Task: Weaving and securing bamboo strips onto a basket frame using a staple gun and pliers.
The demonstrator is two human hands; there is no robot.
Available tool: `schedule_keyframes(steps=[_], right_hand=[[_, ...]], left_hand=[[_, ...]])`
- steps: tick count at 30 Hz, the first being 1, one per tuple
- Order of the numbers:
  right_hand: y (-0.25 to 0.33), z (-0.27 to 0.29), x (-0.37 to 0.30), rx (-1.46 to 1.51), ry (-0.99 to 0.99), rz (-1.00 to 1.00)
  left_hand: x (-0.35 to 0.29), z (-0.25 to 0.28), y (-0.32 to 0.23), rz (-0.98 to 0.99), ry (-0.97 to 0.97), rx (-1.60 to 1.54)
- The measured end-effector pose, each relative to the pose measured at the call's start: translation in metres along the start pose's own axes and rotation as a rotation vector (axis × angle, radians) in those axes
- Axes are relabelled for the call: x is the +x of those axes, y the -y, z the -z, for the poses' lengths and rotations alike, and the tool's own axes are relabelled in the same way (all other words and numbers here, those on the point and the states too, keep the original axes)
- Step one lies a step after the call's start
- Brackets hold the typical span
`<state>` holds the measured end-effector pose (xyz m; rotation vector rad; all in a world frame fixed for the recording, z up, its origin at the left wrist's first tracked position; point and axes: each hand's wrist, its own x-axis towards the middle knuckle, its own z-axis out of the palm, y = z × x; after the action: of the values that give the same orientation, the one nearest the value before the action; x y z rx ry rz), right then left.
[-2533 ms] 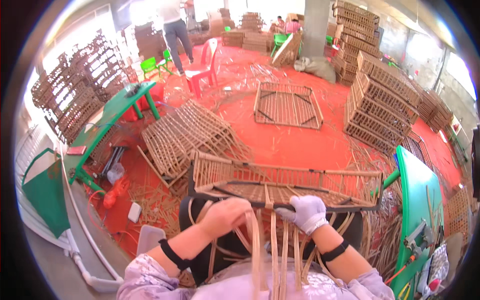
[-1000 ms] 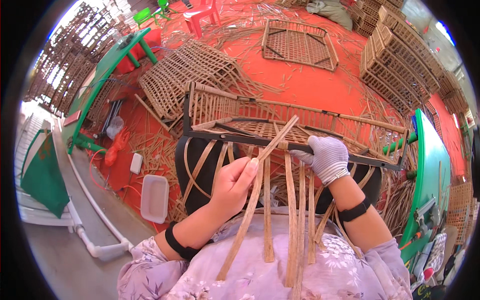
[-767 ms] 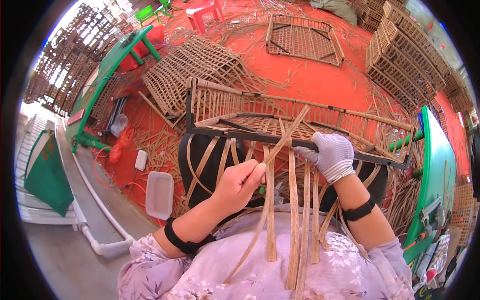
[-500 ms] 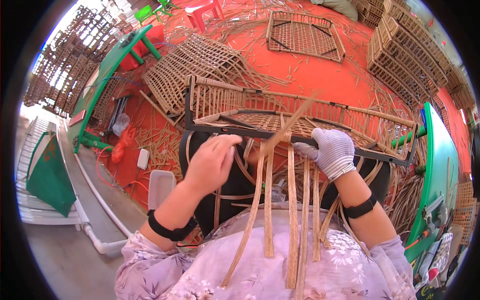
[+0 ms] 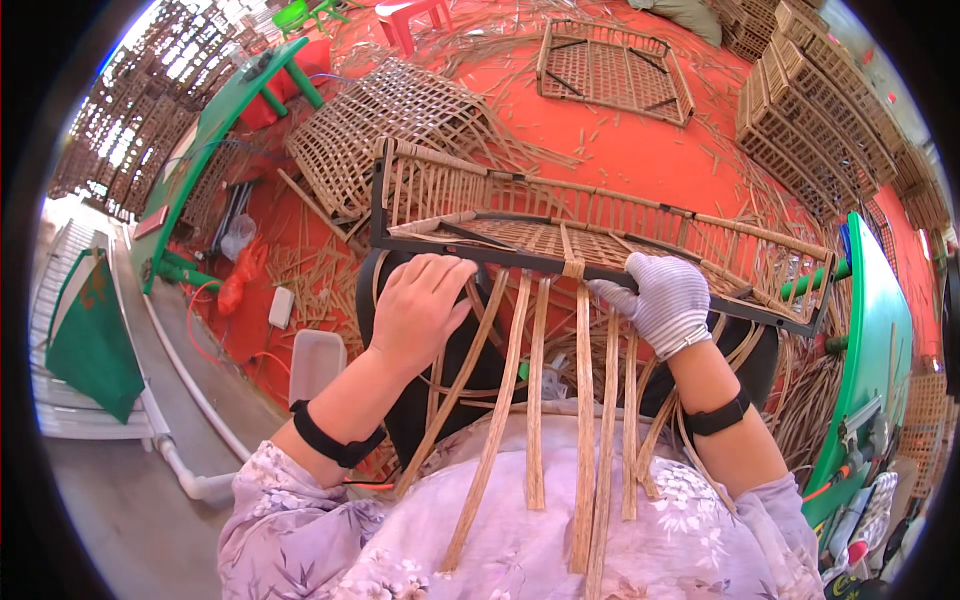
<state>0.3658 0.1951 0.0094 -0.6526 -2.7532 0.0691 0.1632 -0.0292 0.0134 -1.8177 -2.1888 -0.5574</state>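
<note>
A woven rattan basket (image 5: pixel 600 196) with a dark frame lies across my lap, its black front rail (image 5: pixel 520 262) toward me. My right hand (image 5: pixel 668 302), in a striped grey glove, is closed round that rail, thumb beside a strip looped over it. My bare left hand (image 5: pixel 415 305) is at the rail's left part with fingers curled together; whatever they hold is hidden. Several flat rattan strips (image 5: pixel 585 430) hang from the rail over my lap and floral shirt. One slanting strip (image 5: pixel 455 385) runs down just right of my left hand.
Another woven basket piece (image 5: pixel 390 130) and a flat basket frame (image 5: pixel 615 72) lie on the red floor among scattered strips. Basket stacks (image 5: pixel 815 110) stand at the far right. Green tables (image 5: pixel 868 350) flank me on both sides. A pale tray (image 5: pixel 318 365) is at the left.
A blurred strip slanting up across the rail is no longer there; a slanting strip now hangs below it, near my left hand. A strip loop shows on the rail. My right hand stays put.
</note>
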Motion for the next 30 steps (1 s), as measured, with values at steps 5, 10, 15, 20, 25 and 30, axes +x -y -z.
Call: schedule_keyframes(steps=[5,10,15,20,25,30], right_hand=[[0.000,0.000,0.001,-0.021,0.010,-0.007],[0.000,-0.002,0.000,-0.016,-0.024,0.009],[0.000,0.001,-0.001,-0.032,0.030,-0.020],[0.001,-0.002,0.001,0.028,-0.016,0.018],[-0.003,-0.004,0.002,-0.033,0.038,-0.019],[-0.008,-0.007,0.001,-0.018,-0.050,0.020]], left_hand=[[0.002,-0.009,0.003,0.051,-0.067,-0.016],[0.004,-0.010,0.008,-0.053,-0.248,-0.164],[0.019,-0.015,0.001,-0.022,-0.357,-0.449],[0.033,-0.020,-0.008,0.563,-0.301,-1.435],[0.032,0.002,-0.039,0.761,-0.265,-1.553],[0.006,0.019,-0.056,0.762,-0.230,-1.487]])
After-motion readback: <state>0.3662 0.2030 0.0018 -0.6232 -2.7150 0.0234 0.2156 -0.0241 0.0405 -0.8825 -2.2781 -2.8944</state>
